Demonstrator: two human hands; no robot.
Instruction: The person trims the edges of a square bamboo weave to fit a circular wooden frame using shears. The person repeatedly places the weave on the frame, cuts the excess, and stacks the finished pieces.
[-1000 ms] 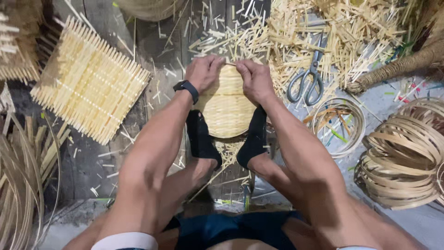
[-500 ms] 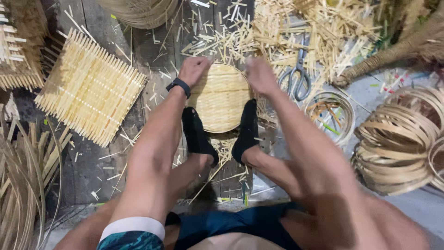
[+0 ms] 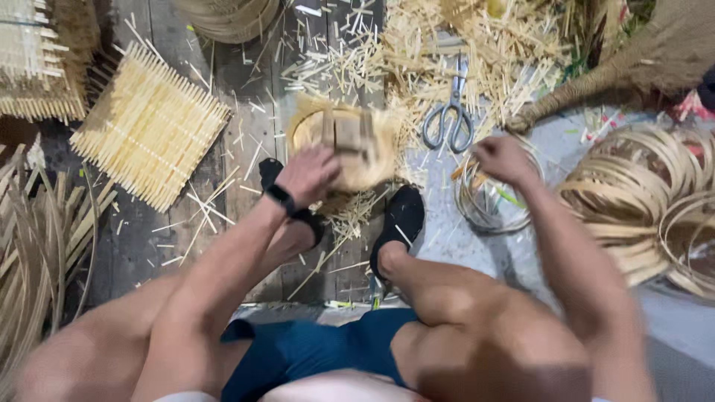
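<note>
- Since half a second ago, the right hand (image 3: 505, 158) has been taken off the round woven bamboo basket (image 3: 350, 145) and moved out to the right, over a small coil of thin bamboo hoops (image 3: 488, 197); only the left hand (image 3: 307, 175) is left on the basket.
- Both hands were pressed on the basket's flat woven face before; now the basket is tipped up, so that its rim and hollow are shown, though blurred.
- The basket is held by the left hand at its lower left edge, fingers curled against the weave; a black wristband (image 3: 281, 199) is worn on that wrist.
- The right hand is seen loosely curled above the hoops; whether anything is pinched in it cannot be told.
- The basket is placed on the plank floor (image 3: 246, 97), just ahead of two feet in black socks (image 3: 398, 223).
- A pair of scissors (image 3: 448, 115) is laid among bamboo offcuts (image 3: 491, 52), right of the basket.
- A square woven bamboo mat (image 3: 149, 123) is spread to the left, well apart from the basket.
- Larger stacked bamboo hoops (image 3: 640, 193) are piled at the far right.
</note>
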